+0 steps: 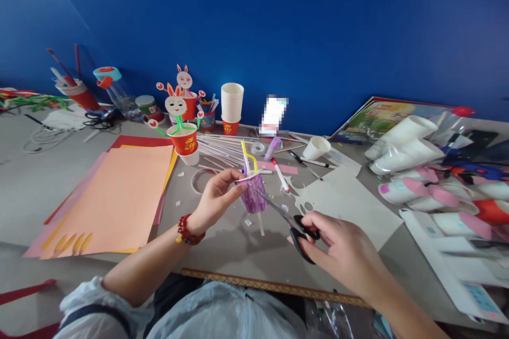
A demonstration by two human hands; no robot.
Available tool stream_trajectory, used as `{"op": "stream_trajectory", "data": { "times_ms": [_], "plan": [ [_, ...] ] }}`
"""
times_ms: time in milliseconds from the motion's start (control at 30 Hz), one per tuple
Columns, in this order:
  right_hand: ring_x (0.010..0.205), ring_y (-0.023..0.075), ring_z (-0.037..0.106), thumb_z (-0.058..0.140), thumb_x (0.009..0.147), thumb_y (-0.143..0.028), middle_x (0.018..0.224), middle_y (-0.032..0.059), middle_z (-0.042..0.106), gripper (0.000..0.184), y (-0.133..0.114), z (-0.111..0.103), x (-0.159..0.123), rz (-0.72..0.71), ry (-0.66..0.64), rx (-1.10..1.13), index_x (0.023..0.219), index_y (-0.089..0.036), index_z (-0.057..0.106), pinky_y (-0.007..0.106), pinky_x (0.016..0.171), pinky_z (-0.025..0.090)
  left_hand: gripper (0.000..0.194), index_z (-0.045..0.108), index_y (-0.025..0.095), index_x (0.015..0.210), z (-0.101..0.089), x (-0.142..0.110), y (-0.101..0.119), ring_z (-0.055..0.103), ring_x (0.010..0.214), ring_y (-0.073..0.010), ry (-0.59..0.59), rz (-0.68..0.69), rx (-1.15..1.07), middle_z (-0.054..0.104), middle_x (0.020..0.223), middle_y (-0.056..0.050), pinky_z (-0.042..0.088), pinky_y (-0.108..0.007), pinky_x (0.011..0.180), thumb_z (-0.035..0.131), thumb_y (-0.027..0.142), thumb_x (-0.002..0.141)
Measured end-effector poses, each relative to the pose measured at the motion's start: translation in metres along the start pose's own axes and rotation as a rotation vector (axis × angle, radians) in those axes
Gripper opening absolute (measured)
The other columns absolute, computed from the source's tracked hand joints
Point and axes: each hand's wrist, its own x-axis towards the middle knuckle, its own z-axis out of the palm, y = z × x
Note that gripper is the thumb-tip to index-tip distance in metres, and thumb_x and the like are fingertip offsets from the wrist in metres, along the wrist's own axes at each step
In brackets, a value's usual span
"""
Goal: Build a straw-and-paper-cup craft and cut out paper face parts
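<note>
My left hand (pixel 214 196) pinches the rim of a small purple paper cup (pixel 253 195) held above the table. Bent yellow and purple straws (pixel 248 158) stick out of the cup's top and a white straw hangs below it. My right hand (pixel 342 251) grips black-handled scissors (pixel 292 222), fingers through the loops. The blades point up and left and touch the cup's lower right side. A red bead bracelet (pixel 186 230) circles my left wrist.
Orange and red paper sheets (pixel 115 196) lie at left. Behind stand a red cup bunny figure (pixel 182 132), a stack of white cups (pixel 231 103), loose straws (pixel 222 148) and markers (pixel 280 174). White cut paper (pixel 350 201) and pink-and-white cups (pixel 421 185) fill the right.
</note>
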Motion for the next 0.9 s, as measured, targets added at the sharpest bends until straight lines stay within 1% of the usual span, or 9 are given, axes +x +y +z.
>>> {"op": "stream_trajectory", "data": {
  "times_ms": [100,200,267,333,433,633,767,900],
  "plan": [
    [0.055,0.014,0.064,0.06,0.087,-0.029,0.065,-0.0035,0.067,0.007,0.0,0.004,0.002,-0.109,0.108,-0.135,0.086,-0.023,0.057,0.024,0.056,0.041,0.02,0.064,0.016,0.089,0.001,-0.002,0.0,0.057,0.077,-0.0131,-0.004,0.019,0.022,0.063,0.086,-0.003,0.047,-0.024,0.071,0.072,0.034,0.086],
    [0.054,0.0156,0.067,0.057,0.089,-0.03,0.065,-0.002,0.07,0.008,0.001,0.008,0.003,-0.155,0.176,-0.267,0.086,-0.023,0.058,0.026,0.053,0.039,0.02,0.064,0.016,0.089,0.002,-0.004,-0.002,0.058,0.078,-0.0146,0.005,0.056,0.078,0.064,0.086,-0.004,0.048,-0.026,0.072,0.071,0.035,0.087],
    [0.055,0.0165,0.068,0.055,0.09,-0.031,0.068,-0.0003,0.072,0.01,0.002,0.009,0.002,-0.171,0.189,-0.324,0.086,-0.023,0.059,0.027,0.053,0.039,0.02,0.064,0.017,0.089,0.002,-0.004,-0.003,0.058,0.08,-0.0156,0.018,0.084,0.131,0.064,0.086,-0.004,0.048,-0.027,0.074,0.07,0.035,0.088],
    [0.057,0.0172,0.069,0.054,0.091,-0.031,0.071,0.0012,0.074,0.01,0.002,0.01,0.002,-0.18,0.19,-0.34,0.087,-0.022,0.059,0.028,0.054,0.04,0.018,0.064,0.018,0.091,0.001,-0.004,-0.004,0.058,0.082,-0.0164,0.033,0.116,0.178,0.064,0.088,-0.004,0.047,-0.028,0.077,0.069,0.034,0.088],
    [0.058,0.0174,0.07,0.054,0.091,-0.03,0.073,0.0013,0.075,0.009,0.002,0.011,0.001,-0.164,0.162,-0.3,0.089,-0.023,0.058,0.028,0.055,0.041,0.017,0.064,0.018,0.092,0.001,-0.004,-0.004,0.059,0.084,-0.0174,0.051,0.152,0.224,0.065,0.089,-0.005,0.047,-0.029,0.081,0.069,0.034,0.089],
    [0.056,0.0157,0.069,0.057,0.089,-0.028,0.069,-0.0026,0.072,0.005,0.002,0.009,0.003,-0.124,0.108,-0.201,0.088,-0.023,0.057,0.026,0.053,0.041,0.018,0.063,0.018,0.091,0.002,-0.006,-0.002,0.058,0.082,-0.0177,0.042,0.168,0.222,0.064,0.087,-0.005,0.047,-0.029,0.077,0.067,0.035,0.09],
    [0.054,0.0151,0.067,0.057,0.089,-0.028,0.064,-0.0039,0.069,0.005,0.004,0.002,0.004,-0.149,0.124,-0.213,0.086,-0.024,0.057,0.026,0.053,0.041,0.017,0.065,0.018,0.091,0.002,-0.007,-0.001,0.058,0.081,-0.0174,0.001,0.151,0.193,0.064,0.087,-0.005,0.047,-0.029,0.076,0.065,0.035,0.092],
    [0.056,0.0164,0.067,0.057,0.09,-0.029,0.068,-0.0021,0.072,0.007,0.009,-0.011,0.003,-0.191,0.123,-0.255,0.088,-0.023,0.06,0.027,0.055,0.041,0.015,0.068,0.019,0.093,-0.001,-0.005,0.002,0.058,0.082,-0.0162,-0.056,0.143,0.193,0.065,0.089,-0.004,0.046,-0.027,0.075,0.063,0.033,0.094]
  ]
}}
